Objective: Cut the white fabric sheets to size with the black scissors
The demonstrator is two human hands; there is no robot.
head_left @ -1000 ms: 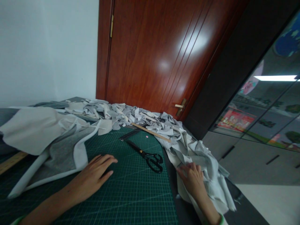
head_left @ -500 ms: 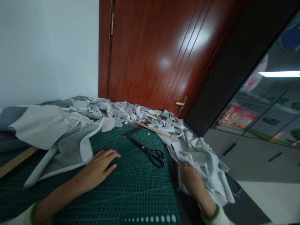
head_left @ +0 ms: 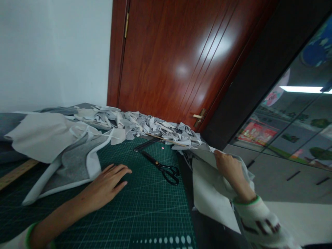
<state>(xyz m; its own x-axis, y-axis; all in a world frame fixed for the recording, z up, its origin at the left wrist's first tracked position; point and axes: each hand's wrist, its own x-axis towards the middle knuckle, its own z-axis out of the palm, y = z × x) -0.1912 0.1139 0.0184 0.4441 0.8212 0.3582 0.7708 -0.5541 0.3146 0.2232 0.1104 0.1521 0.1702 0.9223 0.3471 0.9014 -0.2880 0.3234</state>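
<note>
My left hand (head_left: pixel 105 186) lies flat, fingers stretched out, on the green cutting mat (head_left: pixel 145 207), beside a folded grey fabric piece with white border (head_left: pixel 72 166). My right hand (head_left: pixel 228 167) is closed on a large pale grey fabric sheet (head_left: pixel 210 190), lifted off the table's right edge so that it hangs down. Black scissors (head_left: pixel 162 167) lie on the mat between both hands.
A heap of grey fabric scraps (head_left: pixel 140 126) runs along the table's far edge, with a wooden ruler (head_left: pixel 166 139) on it. Another wooden ruler (head_left: pixel 15 173) shows at the left. A red-brown door (head_left: pixel 178 58) and a dark glass cabinet (head_left: pixel 285 114) stand behind.
My right hand has risen from the scrap pile at the table's right edge, pulling the pale fabric sheet up and outward. The left hand has stayed on the mat.
</note>
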